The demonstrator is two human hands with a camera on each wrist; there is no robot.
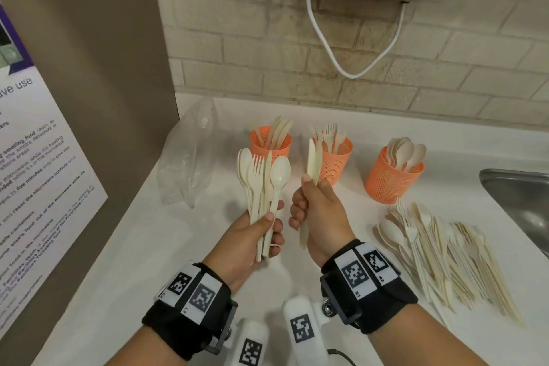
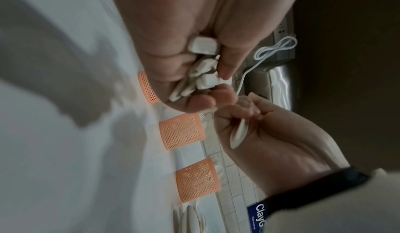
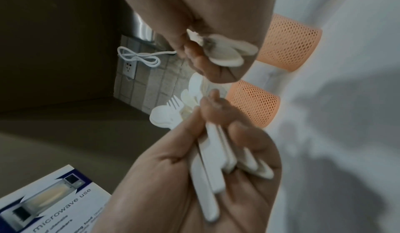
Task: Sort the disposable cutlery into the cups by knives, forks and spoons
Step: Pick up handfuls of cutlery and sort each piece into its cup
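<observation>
My left hand [image 1: 261, 235] grips an upright mixed bundle of cream cutlery [image 1: 263, 184]: spoons, forks and a knife. Their handle ends [image 2: 201, 75] poke out of my fist in the left wrist view. My right hand [image 1: 318, 208] holds two knives [image 1: 313, 163] upright, just right of the bundle; their handle ends [image 3: 229, 51] show in the right wrist view. Behind stand three orange mesh cups: the knife cup [image 1: 271, 144], the fork cup [image 1: 337, 157] and the spoon cup [image 1: 392, 172]. A pile of unsorted cutlery [image 1: 439, 249] lies on the counter to the right.
A crumpled clear plastic bag [image 1: 190, 157] lies at the back left of the white counter [image 1: 148, 246]. A steel sink [image 1: 523, 196] is at the right edge. A brown wall with a microwave notice [image 1: 35, 175] closes the left; a white cable [image 1: 350, 68] hangs on the brick wall.
</observation>
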